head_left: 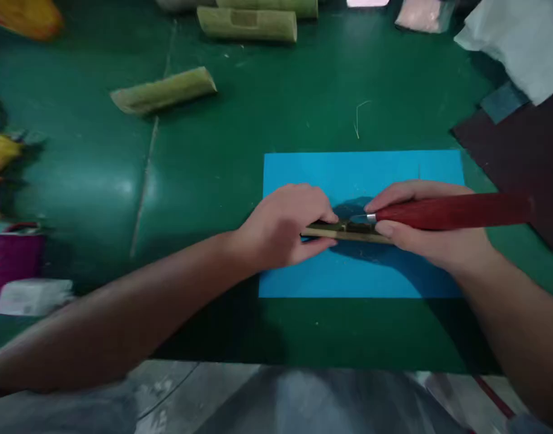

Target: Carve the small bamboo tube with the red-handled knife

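Note:
My left hand point(288, 226) is closed on the left end of a narrow split piece of bamboo point(360, 235), thumb along the far side and fingers along the near side. The bamboo lies crosswise over a blue sheet point(303, 283), with a dark hollow or notch in its upper face. In my right hand point(443, 241) is a carving knife point(452, 211) with a long red handle and a short metal blade. Its blade points left and lies at the dark part of the bamboo. The fingers of that hand also meet the bamboo's right end, which they partly hide.
Bamboo sections point(165, 91) lie on the green table point(204, 181), at the upper left and along the back point(247, 25). A dark sheet point(520, 157) and white cloth or paper point(524, 42) are on the right. A purple item point(14, 265) sits at the left edge.

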Demonstrator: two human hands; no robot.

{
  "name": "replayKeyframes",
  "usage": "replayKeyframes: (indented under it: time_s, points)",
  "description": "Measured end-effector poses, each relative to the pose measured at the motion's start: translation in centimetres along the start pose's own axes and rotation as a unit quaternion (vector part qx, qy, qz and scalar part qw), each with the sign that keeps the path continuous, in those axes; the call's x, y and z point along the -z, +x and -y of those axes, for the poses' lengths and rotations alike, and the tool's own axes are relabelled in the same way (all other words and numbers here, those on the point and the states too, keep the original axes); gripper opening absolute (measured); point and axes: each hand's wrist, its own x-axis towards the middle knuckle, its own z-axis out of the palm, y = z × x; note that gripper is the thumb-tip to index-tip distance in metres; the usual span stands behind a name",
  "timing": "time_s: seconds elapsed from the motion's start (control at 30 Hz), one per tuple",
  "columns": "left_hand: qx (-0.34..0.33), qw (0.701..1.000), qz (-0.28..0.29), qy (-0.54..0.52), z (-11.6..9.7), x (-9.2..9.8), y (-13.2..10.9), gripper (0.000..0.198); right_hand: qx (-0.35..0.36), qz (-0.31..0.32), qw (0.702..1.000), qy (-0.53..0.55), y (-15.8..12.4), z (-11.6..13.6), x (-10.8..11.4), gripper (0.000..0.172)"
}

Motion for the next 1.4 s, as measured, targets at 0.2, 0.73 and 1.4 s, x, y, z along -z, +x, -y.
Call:
replayKeyframes:
  time_s: [0.2, 0.73, 1.4]
  points:
    - [0.000, 1.000, -0.016, -0.008, 0.1, -0.4, -0.1, 0.013, 0.003, 0.001, 0.999, -0.038, 0.2, -0.1, -0.2, 0.011]
    - [-0.014, 0.999, -0.040, -0.021, 0.3, -0.6, -0.1, 0.012, 0.085, -0.076, 0.993, -0.002, 0.1, 0.0, -0.6, 0.013]
    - [0.005, 1.000, -0.021, 0.001, -0.1, -0.3, 0.2, 0.012, 0.076, -0.139, 0.983, 0.094, 0.0, -1.7, -0.4, 0.005]
